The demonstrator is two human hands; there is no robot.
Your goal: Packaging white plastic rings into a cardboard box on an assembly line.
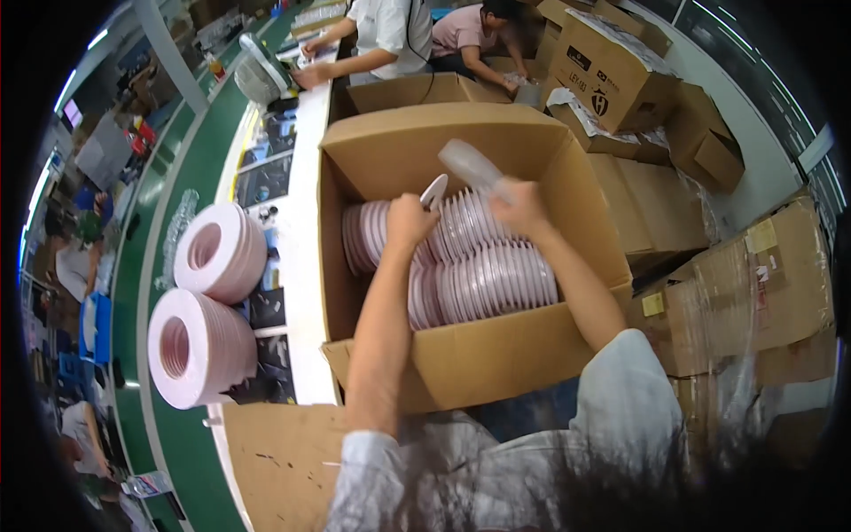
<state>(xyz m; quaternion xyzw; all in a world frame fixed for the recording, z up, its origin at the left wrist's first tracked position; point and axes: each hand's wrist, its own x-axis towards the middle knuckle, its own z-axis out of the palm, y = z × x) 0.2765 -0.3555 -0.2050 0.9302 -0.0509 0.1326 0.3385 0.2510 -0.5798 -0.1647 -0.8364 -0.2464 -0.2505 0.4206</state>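
Observation:
An open cardboard carton (479,355) stands before me, with rows of pinkish-white rings (483,284) on edge inside. Many of them look wrapped in clear plastic. My left hand (410,222) is closed over the left part of the far row, gripping a white ring (434,190) that pokes up past the fingers. Farther right, above the same row, my right hand (521,209) is closed on a translucent plastic sleeve (470,164), which sticks out to the upper left. The fingertips of both hands are partly hidden.
Two stacks of pinkish rings, a far stack (217,253) and a near stack (199,346), stand left on the green conveyor line (199,452). Cartons (612,75) crowd the right. Beyond my carton are a fan (257,75) and two people at work.

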